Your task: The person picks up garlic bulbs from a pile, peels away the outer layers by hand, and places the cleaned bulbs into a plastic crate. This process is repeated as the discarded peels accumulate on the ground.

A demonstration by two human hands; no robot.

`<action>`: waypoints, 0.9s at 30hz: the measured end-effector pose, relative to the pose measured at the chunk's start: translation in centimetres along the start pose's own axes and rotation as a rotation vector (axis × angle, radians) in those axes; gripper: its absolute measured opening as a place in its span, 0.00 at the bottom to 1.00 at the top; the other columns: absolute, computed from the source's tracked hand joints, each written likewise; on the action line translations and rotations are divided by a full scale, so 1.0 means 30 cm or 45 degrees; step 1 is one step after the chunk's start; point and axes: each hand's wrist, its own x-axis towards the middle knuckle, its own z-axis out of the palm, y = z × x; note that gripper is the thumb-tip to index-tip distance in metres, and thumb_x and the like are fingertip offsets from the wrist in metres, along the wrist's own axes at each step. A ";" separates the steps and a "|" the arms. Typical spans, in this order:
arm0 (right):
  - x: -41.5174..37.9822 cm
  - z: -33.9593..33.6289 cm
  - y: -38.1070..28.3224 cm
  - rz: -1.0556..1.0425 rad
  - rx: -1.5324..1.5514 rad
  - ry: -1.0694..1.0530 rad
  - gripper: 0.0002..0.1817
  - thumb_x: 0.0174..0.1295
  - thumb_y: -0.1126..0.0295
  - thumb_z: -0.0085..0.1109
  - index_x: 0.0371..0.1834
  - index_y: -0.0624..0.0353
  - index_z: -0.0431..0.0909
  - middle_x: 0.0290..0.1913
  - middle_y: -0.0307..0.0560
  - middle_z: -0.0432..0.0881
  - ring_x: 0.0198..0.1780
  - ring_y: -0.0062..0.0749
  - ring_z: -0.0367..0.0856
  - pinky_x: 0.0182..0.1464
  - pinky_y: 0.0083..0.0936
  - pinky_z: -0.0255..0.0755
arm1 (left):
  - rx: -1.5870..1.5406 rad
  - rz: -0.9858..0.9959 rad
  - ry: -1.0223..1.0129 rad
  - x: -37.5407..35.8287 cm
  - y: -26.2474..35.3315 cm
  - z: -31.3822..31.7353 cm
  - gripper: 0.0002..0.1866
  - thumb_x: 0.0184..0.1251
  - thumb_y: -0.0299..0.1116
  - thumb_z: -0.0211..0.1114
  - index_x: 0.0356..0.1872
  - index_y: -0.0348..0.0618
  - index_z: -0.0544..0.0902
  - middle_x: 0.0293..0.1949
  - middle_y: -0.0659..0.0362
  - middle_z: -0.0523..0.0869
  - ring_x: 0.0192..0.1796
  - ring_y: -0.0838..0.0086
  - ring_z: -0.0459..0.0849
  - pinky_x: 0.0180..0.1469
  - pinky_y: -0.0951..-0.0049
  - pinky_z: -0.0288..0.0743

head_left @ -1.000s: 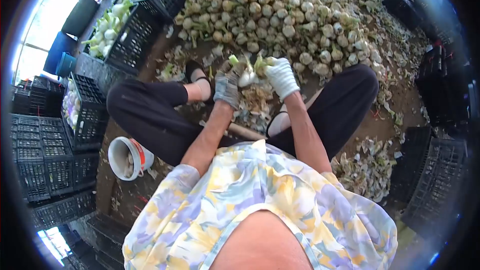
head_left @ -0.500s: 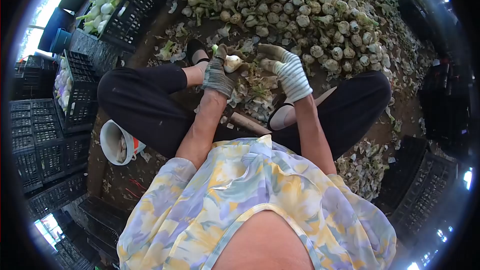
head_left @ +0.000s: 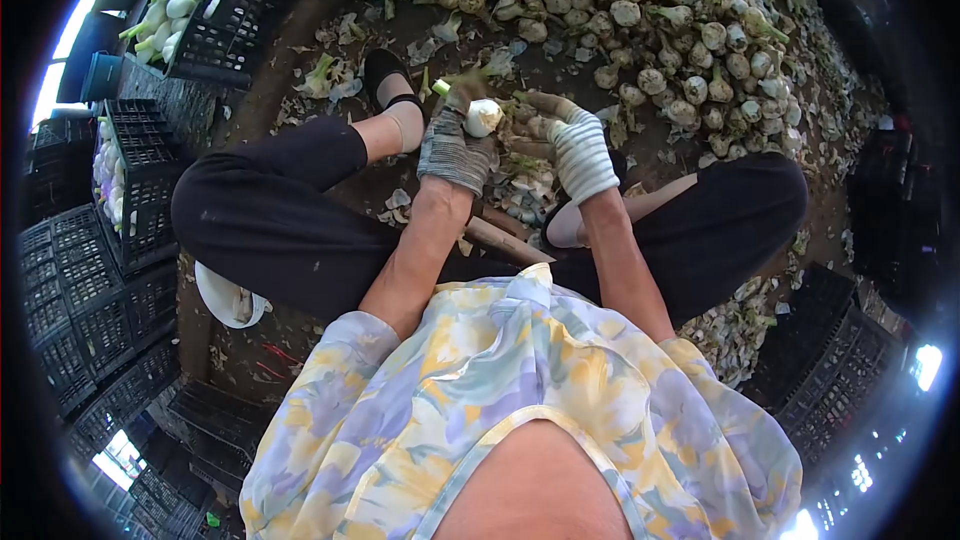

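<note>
My left hand [head_left: 458, 145], in a dirt-stained striped knit glove, is closed around a garlic bulb [head_left: 484, 118]. The bulb is white and round, and its short green stem pokes out past the fingers on the left. Just to the right of it is my right hand [head_left: 575, 145], in a white-striped glove with soiled fingertips. Its fingers point toward the bulb, held apart, and no object shows between them. Torn papery skins [head_left: 525, 190] lie on the ground below the hands.
A large heap of unpeeled bulbs [head_left: 640, 15] spreads ahead. At left stand black crates, one with white green-stemmed bulbs [head_left: 170, 5], another with purplish-white bulbs [head_left: 108, 170]. A white bucket [head_left: 222, 295] sits by my left knee. A wooden piece [head_left: 505, 240] lies between my legs.
The view has shifted slightly. My left hand has moved a little right with the bulb, turning so more of its white surface shows. My right hand keeps much the same pose.
</note>
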 end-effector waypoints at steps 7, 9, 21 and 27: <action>0.008 0.151 0.037 -0.508 -1.256 0.294 0.17 0.45 0.80 0.52 0.42 0.66 0.75 0.34 0.53 0.81 0.35 0.27 0.79 0.40 0.22 0.72 | 0.665 0.590 -0.201 -0.009 -0.055 0.014 0.10 0.55 0.25 0.64 0.38 0.39 0.76 0.34 0.60 0.80 0.34 0.79 0.77 0.36 0.80 0.73; 0.056 0.115 0.082 -0.506 -1.160 0.252 0.16 0.45 0.80 0.51 0.41 0.66 0.75 0.33 0.54 0.81 0.35 0.29 0.80 0.39 0.23 0.72 | 0.574 0.537 -0.145 -0.037 -0.036 0.027 0.09 0.58 0.28 0.62 0.38 0.38 0.76 0.35 0.60 0.80 0.34 0.79 0.77 0.38 0.80 0.73; 0.070 0.167 0.064 -0.274 -1.217 0.157 0.25 0.49 0.73 0.53 0.54 0.60 0.68 0.35 0.61 0.79 0.39 0.46 0.79 0.41 0.32 0.72 | 0.412 0.375 -0.092 0.076 0.019 -0.058 0.11 0.59 0.29 0.61 0.42 0.37 0.75 0.38 0.57 0.80 0.37 0.73 0.79 0.40 0.76 0.76; 0.153 0.156 0.113 -0.401 -1.180 0.162 0.18 0.46 0.76 0.52 0.44 0.64 0.75 0.31 0.61 0.80 0.31 0.45 0.80 0.33 0.31 0.73 | 0.781 0.560 -0.114 0.061 0.010 -0.061 0.12 0.58 0.28 0.62 0.44 0.37 0.77 0.39 0.58 0.81 0.38 0.75 0.79 0.41 0.78 0.75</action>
